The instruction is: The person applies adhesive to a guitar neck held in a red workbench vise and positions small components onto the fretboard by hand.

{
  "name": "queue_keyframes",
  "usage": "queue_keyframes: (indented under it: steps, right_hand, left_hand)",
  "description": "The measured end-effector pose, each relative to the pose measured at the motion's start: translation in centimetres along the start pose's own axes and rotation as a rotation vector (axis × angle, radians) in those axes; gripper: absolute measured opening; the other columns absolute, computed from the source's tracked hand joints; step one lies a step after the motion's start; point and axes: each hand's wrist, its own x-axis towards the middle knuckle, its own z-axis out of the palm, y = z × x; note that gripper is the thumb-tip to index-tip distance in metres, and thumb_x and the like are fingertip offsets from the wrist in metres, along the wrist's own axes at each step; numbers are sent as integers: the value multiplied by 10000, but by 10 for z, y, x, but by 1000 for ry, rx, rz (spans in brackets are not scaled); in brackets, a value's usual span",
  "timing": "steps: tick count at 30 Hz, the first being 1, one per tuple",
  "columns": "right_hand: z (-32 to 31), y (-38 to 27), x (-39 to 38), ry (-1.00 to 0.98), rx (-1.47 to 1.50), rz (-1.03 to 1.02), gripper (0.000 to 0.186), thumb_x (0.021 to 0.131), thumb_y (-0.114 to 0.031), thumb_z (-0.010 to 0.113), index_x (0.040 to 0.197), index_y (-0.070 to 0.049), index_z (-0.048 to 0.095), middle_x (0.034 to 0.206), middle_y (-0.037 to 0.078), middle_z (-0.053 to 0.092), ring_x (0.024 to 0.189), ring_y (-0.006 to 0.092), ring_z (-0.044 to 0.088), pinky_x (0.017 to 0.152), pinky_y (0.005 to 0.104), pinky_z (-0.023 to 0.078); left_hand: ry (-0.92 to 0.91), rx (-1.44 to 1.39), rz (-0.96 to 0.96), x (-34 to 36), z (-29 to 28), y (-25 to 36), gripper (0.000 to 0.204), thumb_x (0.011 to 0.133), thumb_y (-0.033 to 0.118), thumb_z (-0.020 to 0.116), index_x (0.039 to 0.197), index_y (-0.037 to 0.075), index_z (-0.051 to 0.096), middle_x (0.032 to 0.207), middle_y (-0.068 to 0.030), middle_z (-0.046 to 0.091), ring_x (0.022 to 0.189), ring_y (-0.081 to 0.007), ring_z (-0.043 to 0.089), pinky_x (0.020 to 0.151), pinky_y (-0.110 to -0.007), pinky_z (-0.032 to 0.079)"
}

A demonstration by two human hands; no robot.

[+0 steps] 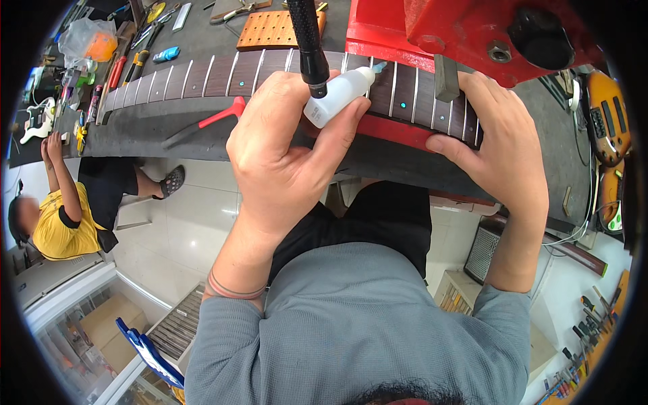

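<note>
My left hand (273, 148) is closed around a small white squeeze bottle (337, 98). The bottle is tilted, with its thin tip at the frets of a dark guitar neck (219, 75). Metal frets and small blue-green dot inlays show along the fretboard. At the neck's right end, my right hand (503, 138) grips it, thumb on the near edge and fingers over the far side. A red press (385, 32) stands over the neck, and its grey metal block (446, 77) is beside my right fingers. Part of the fretboard is hidden behind the bottle and my left hand.
A black gooseneck (307, 44) hangs down in front of the bottle. Left of my left hand lies a red-handled tool (219, 116). Beyond the neck are a drilled wooden block (260, 30) and a blue bottle (166, 55). Another person in yellow (61, 223) sits at the left.
</note>
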Motion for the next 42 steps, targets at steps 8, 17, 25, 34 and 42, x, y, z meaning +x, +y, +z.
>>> queue_keyframes:
  steps: [8, 17, 25, 34, 42]
  right_hand:
    - [0, 0, 0, 4, -7, -6, 701, 797, -478, 903, 1296, -38, 683, 1158, 102, 723, 1061, 322, 689, 934, 435, 516]
    - [-2, 0, 1, -17, 3, 1, 699, 790, -471, 908, 1291, -38, 684, 1150, 98, 723, 1053, 318, 689, 931, 431, 515]
    - [-1, 0, 0, -6, -2, -3, 697, 791, -468, 908, 1290, -35, 685, 1156, 100, 725, 1067, 324, 692, 944, 443, 519]
    - [0, 0, 0, 4, -4, -13, 710, 797, -467, 905, 1307, -27, 681, 1168, 108, 728, 1085, 325, 693, 947, 439, 520]
    - [2, 3, 0, 22, -4, -35, 709, 801, -469, 902, 1307, -27, 677, 1162, 106, 723, 1054, 326, 688, 929, 438, 516]
  left_hand:
    - [117, -47, 95, 3, 9, -9, 322, 788, 26, 963, 917, -26, 672, 800, -79, 610, 665, -209, 558, 586, -324, 471]
    - [103, -24, 83, 2, 6, -5, 331, 784, 28, 963, 911, -23, 661, 806, -85, 625, 670, -218, 560, 589, -327, 467]
    - [86, -18, 55, 4, 7, -2, 360, 793, 49, 970, 868, -9, 623, 767, -68, 564, 641, -190, 529, 545, -314, 448]
    - [67, 19, 50, 0, 3, -3, 350, 788, 45, 973, 900, -19, 648, 790, -79, 599, 649, -190, 557, 551, -314, 474]
    - [9, 30, 103, -4, -6, 6, 320, 883, 0, 914, 1150, -67, 750, 991, -78, 744, 895, -123, 708, 747, -245, 571]
